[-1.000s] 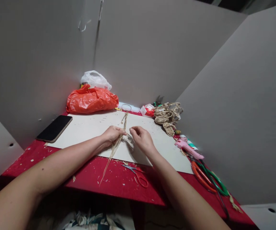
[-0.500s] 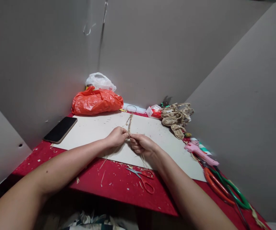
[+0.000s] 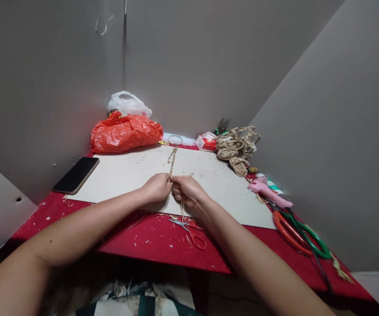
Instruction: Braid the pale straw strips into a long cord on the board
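A thin braided straw cord [image 3: 173, 160] runs from the far part of a white board [image 3: 130, 169] toward me and ends between my hands. My left hand [image 3: 158, 187] is closed on the cord, its fingertips mostly hidden. Touching it from the right, my right hand [image 3: 189, 191] pinches the cord with thumb and forefinger, the other fingers curled. Loose straw strands [image 3: 183, 211] hang below my right hand toward the table edge. Right under them lie scissors with red handles [image 3: 197, 239], partly covered by the strands.
A phone [image 3: 77, 175] lies on the left of the red cloth [image 3: 136, 245]. Behind stand an orange plastic bag [image 3: 126, 134] and a white bag [image 3: 130, 105]. Coiled straw cord [image 3: 237, 149], a pink glue gun [image 3: 270, 194] and orange-and-green-handled tools [image 3: 293, 232] line the right side.
My view has shifted slightly, so everything sits higher and further left. Both hands stay together at the cord; the loose strands now hang bunched below my right hand.
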Available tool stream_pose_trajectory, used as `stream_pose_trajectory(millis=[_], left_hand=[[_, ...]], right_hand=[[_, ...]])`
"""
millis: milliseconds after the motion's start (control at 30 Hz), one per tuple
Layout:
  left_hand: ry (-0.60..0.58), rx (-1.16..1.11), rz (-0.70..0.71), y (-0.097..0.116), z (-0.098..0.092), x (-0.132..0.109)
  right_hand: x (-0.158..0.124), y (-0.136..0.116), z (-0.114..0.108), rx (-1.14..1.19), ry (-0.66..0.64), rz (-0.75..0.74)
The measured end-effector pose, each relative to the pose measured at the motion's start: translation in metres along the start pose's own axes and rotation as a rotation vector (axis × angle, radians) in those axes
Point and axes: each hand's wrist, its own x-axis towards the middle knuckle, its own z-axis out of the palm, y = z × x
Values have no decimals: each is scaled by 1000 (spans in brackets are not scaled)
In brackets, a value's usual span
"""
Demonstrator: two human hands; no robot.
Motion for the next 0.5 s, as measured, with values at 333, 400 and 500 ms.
stream_pose_trajectory(millis=[333,400,500], left_hand=[[-99,-298,-203,7,-22,6],[112,-264,-163,1,-30,14],[190,-380,-112,-7,-27,20]], right_hand=[[3,-9,-11,132,-140,66],[3,-12,-15,143,-191,93],[3,-15,-19,144,-267,111]])
